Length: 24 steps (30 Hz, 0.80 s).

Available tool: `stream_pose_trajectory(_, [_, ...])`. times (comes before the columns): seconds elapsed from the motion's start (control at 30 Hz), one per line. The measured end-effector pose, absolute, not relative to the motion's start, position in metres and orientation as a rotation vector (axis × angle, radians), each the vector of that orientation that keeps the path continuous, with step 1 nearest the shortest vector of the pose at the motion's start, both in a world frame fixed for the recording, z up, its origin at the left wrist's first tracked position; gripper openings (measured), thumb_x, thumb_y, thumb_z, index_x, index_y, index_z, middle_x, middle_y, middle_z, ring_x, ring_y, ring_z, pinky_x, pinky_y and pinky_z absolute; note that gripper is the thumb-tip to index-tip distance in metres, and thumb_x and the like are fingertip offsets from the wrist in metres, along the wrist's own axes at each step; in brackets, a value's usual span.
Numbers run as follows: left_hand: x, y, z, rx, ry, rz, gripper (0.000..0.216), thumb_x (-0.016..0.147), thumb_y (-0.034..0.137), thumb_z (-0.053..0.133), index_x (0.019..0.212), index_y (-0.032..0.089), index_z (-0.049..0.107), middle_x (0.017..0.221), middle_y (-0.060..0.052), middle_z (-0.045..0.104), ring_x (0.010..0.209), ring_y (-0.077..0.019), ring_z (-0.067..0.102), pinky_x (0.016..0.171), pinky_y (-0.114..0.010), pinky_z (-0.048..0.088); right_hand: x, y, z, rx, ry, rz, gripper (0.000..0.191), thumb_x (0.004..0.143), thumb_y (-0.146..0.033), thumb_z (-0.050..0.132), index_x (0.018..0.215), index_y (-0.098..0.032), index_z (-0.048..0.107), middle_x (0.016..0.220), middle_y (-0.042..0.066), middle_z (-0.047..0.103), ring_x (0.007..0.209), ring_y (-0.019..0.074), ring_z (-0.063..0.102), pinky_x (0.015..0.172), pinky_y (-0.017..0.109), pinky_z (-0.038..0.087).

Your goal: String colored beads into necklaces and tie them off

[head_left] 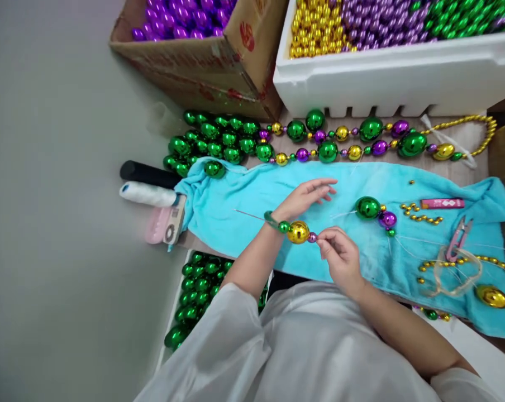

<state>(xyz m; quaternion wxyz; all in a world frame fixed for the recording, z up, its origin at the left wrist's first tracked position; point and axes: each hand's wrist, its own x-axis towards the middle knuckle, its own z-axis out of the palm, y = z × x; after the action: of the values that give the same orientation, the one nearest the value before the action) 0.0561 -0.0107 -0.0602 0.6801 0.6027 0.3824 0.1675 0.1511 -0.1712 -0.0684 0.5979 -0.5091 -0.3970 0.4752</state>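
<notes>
A long needle (249,214) carries a small green bead (284,226), a large gold bead (298,232) and a small purple bead (312,237). My right hand (341,258) pinches the purple end of this row between thumb and fingertips. The row crosses in front of my left wrist, which wears a green bangle (270,220). My left hand (306,199) is open above the turquoise towel (244,192), fingers stretched out and holding nothing. Right of my hands, a short strung piece lies on the towel: a large green bead (367,207), a purple bead (387,219) and smaller beads.
Thread snips (459,240), a pink packet (442,203), loose gold beads (430,219) and a large gold bead (492,296) lie at right. Behind are a beaded necklace (328,151), green beads (210,131), a cardboard box (185,61) and a white foam box (378,78).
</notes>
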Motion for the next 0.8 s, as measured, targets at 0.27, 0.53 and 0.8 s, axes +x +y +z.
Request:
stream_pose_trajectory(0.27, [0.052,-0.012,-0.069,1.469,0.991,0.568,0.04,0.085,0.031,0.059,0.122,0.017,0.065,0.105,-0.008,0.068,0.092,-0.0153,0.062,0.081,-0.025,0.047,0.186,-0.147,-0.072,-1.268,-0.832,0.938,0.011,0.09,-0.028,0.059,0.083,-0.019,0.064,0.076,0.0,0.055,0.059,0.01,0.05,0.054,0.025,0.041])
stream_pose_trajectory(0.53, [0.074,-0.006,-0.078,1.478,0.994,0.726,0.032,0.084,0.024,0.056,0.113,0.016,0.068,0.107,-0.007,0.07,0.089,-0.0146,0.063,0.079,-0.025,0.048,0.239,-0.115,-0.074,-1.554,-1.133,0.55,0.01,0.086,-0.025,0.059,0.082,-0.02,0.067,0.078,0.002,0.062,0.07,0.0146,0.055,0.064,0.029,0.044])
stream_pose_trajectory(0.8, [0.072,-0.004,-0.083,1.363,1.025,0.735,0.032,0.084,0.032,0.062,0.112,0.016,0.067,0.097,-0.007,0.072,0.079,-0.0131,0.064,0.076,-0.025,0.049,0.255,-0.1,-0.069,-1.624,-1.171,0.443,0.011,0.084,-0.024,0.058,0.081,-0.019,0.067,0.075,0.001,0.062,0.066,0.0137,0.053,0.062,0.027,0.044])
